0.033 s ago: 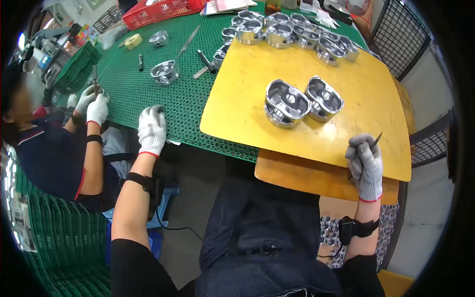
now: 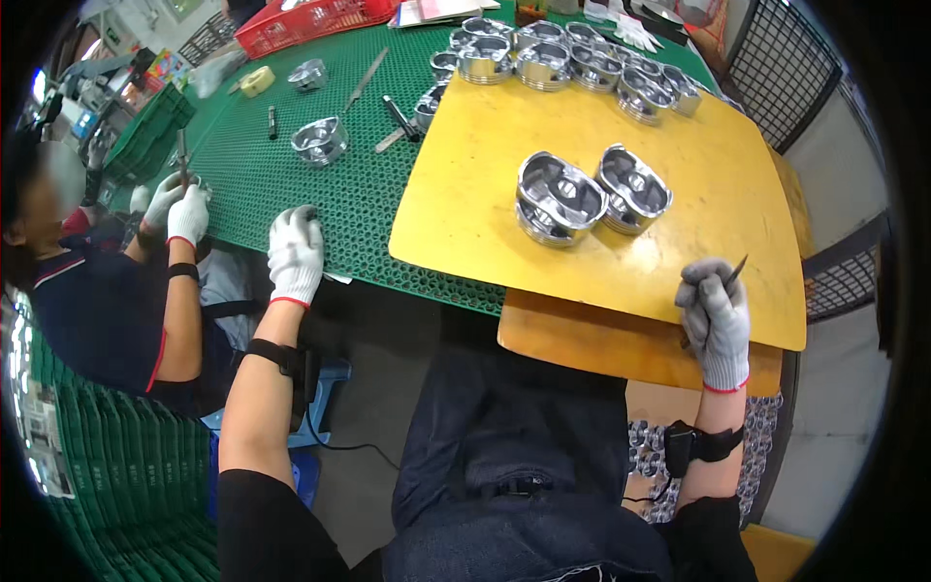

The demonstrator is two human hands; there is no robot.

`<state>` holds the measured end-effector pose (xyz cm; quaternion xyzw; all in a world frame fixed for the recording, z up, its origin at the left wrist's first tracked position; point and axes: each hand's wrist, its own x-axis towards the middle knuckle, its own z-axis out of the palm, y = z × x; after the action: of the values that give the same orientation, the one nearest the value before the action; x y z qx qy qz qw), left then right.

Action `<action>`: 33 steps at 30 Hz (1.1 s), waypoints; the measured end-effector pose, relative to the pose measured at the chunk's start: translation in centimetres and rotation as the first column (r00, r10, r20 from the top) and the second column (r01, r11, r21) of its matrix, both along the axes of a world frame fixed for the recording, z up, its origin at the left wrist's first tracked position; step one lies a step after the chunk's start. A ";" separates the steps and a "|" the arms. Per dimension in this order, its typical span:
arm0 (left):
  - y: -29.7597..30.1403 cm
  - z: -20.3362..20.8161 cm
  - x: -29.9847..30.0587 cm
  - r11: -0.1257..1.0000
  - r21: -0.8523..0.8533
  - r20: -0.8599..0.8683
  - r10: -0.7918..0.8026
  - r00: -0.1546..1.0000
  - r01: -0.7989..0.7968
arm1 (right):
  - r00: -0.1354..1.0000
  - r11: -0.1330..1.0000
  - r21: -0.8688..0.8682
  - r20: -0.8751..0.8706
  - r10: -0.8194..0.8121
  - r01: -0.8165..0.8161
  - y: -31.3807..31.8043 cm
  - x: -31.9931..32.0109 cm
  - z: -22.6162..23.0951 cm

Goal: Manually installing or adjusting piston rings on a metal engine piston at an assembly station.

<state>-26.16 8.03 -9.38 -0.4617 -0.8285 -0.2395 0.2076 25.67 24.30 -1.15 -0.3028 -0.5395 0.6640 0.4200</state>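
My right hand (image 2: 716, 315), in a white glove with greyed fingers, is closed around a slim dark pointed tool (image 2: 740, 268) at the right front of the yellow board (image 2: 465, 209). The tool's tip sticks up past my fingers; its exact kind is unclear. Two shiny metal pistons stand side by side on the board, hollow side up: a left piston (image 2: 549, 233) and a right piston (image 2: 635, 215). Neither is touched by a hand. My gloved left hand (image 2: 296, 254) rests on the front edge of the green perforated mat (image 2: 361, 228), fingers loosely bent, holding nothing visible.
More pistons (image 2: 543, 66) crowd the board's far edge. On the mat lie a single piston (image 2: 320, 142), a metal ruler (image 2: 369, 76), a black-handled tool (image 2: 400, 116) and tape (image 2: 257, 81). A co-worker (image 2: 107, 301) sits at left. A red basket (image 2: 310, 27) stands behind.
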 end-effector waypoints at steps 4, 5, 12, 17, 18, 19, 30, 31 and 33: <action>-0.5 -0.4 -0.1 1.000 0.017 -0.025 -0.019 1.000 0.019 | 0.994 1.000 0.023 0.107 -0.017 0.014 -0.7 -1.0 0.2; -0.6 -0.6 -0.4 1.000 0.017 -0.031 -0.018 0.999 0.019 | 0.990 0.999 0.029 0.139 -0.029 0.025 -0.9 -1.2 0.2; -1.0 0.1 -1.5 0.995 -0.025 0.011 -0.101 0.995 0.101 | 0.987 0.998 0.054 0.155 -0.030 0.022 -1.2 -2.3 1.5; -1.7 9.1 5.7 0.963 0.098 0.460 -0.269 0.846 0.252 | 0.989 0.999 0.053 0.150 -0.002 -0.006 -0.9 -1.8 1.1; -2.1 11.5 8.2 0.949 0.073 0.540 -0.296 0.788 0.306 | 0.990 0.999 0.037 0.142 0.006 -0.011 -0.9 -1.7 1.0; -2.1 13.3 10.3 0.931 0.056 0.618 -0.316 0.720 0.361 | 0.990 1.000 0.025 0.139 0.012 -0.016 -0.8 -1.6 0.9; 10.8 15.8 20.4 0.882 0.020 0.936 -0.182 0.301 0.470 | 0.990 0.990 -0.035 -0.045 0.134 -0.135 0.0 -0.5 1.0; 11.7 15.2 20.2 0.865 -0.057 0.918 -0.151 0.367 0.498 | 0.990 0.989 -0.043 -0.047 0.137 -0.139 0.0 -0.6 1.1; 12.8 14.2 19.6 0.826 -0.213 0.863 -0.091 0.497 0.522 | 0.987 0.986 -0.059 -0.049 0.155 -0.158 0.1 -1.1 1.1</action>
<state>-6.58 20.86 4.79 -0.4734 -0.7580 -0.2619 -0.3643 24.54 24.38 -0.02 -0.2576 -0.5311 0.7181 0.3687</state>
